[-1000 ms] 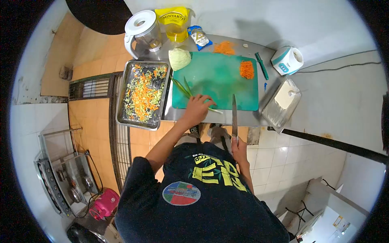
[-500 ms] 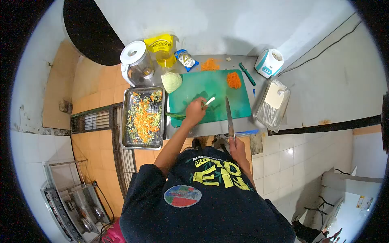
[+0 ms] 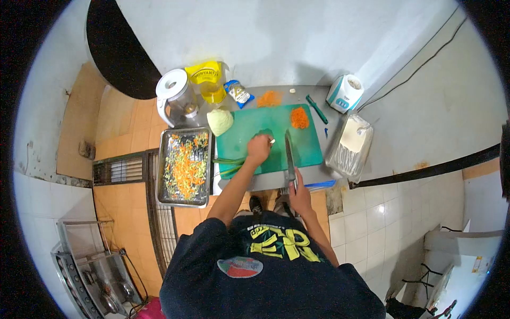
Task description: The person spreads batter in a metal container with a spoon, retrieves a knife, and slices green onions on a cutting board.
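My left hand is closed around a bunch of green onions over the green cutting board. Their white end pokes out just past my fingers, and the green leaves trail off over the board's left edge. In my right hand is the handle of a long kitchen knife. Its blade points away from me over the board, to the right of the white end and apart from it. Shredded carrot is heaped at the board's far right; a piece of cabbage sits at its far left corner.
Left of the board is a metal tray of chopped vegetables. Behind stand a blender jug, a yellow oil pouch and a blue packet. A green peeler, blender base and plastic container are to the right.
The white end sticks out less from my left hand now. The knife has come closer to that hand, with my right hand nearer the board. The whole view has tilted slightly.
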`<state>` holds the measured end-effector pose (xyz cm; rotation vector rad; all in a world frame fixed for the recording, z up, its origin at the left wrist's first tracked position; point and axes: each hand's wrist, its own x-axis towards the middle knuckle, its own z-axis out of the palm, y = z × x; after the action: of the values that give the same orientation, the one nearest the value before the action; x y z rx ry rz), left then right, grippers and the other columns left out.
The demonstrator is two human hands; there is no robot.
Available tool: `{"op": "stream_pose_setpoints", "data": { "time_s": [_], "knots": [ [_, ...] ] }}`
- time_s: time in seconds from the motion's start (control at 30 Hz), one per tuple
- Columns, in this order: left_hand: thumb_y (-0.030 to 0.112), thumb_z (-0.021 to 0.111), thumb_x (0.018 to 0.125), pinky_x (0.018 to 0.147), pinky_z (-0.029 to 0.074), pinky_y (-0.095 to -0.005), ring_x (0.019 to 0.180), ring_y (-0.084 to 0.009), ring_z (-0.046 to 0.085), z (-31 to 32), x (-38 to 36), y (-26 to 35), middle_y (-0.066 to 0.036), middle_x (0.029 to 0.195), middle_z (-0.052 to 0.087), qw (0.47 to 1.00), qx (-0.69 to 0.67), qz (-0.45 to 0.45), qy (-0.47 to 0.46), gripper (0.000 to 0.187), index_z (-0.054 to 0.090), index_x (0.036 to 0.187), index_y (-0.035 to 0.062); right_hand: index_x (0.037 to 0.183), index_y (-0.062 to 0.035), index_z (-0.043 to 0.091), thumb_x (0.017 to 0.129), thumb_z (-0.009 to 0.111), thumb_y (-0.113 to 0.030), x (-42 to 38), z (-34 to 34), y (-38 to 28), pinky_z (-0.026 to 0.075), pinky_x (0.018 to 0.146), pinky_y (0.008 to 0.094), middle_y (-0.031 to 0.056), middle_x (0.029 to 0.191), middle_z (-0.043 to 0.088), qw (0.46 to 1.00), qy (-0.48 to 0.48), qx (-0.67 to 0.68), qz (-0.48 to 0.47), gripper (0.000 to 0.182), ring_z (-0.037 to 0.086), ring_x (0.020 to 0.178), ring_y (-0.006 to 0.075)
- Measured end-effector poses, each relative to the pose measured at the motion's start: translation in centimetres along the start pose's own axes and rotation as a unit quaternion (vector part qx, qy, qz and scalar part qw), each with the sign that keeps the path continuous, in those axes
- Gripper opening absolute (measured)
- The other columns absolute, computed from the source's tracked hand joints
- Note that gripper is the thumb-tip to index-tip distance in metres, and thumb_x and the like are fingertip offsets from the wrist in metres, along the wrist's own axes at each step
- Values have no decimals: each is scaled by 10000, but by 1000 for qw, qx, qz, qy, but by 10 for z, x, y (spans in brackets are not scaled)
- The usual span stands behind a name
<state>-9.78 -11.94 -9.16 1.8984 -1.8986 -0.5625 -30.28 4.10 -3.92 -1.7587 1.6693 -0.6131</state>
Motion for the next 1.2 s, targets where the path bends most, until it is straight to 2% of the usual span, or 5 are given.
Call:
{"op": "stream_pose_setpoints", "data": {
  "time_s": [0.1,0.2,0.3,0.8,1.2],
  "knots": [
    [224,740,794,702,556,-452,808,-313,705,4,8,4,-70,870,743,992,-110,-62,21,119,773,904,194,1570,-205,203,1019,464,-271,6,-1,0,480,683,569,273,767,647,999,-27,-26,13,614,632,737,473],
    [261,755,775,715,558,-437,837,-295,714,11,15,-2,-71,900,752,981,-167,-101,21,146,779,896,183,1573,-203,198,1022,458,-275,20,-7,-12,487,665,563,264,748,647,996,-53,-59,44,614,638,718,458],
    [289,773,768,713,558,-430,839,-282,717,11,20,2,-66,877,752,981,-103,-165,15,160,778,892,189,1575,-207,192,1023,449,-275,34,0,-10,498,650,561,258,743,653,994,-45,-90,35,614,640,693,449],
    [368,732,819,695,562,-439,833,-298,711,-7,14,19,-53,886,745,989,-33,-143,4,158,774,922,256,1574,-221,216,1012,443,-236,36,20,-3,482,654,570,236,741,660,989,-57,-136,21,606,637,695,449],
    [400,774,732,747,565,-442,877,-320,715,-18,29,19,-102,927,750,980,-55,-190,-26,243,793,899,224,1580,-243,180,979,488,-224,39,25,-10,513,685,609,231,791,698,985,-78,-152,16,676,670,711,459]
  ]
}}
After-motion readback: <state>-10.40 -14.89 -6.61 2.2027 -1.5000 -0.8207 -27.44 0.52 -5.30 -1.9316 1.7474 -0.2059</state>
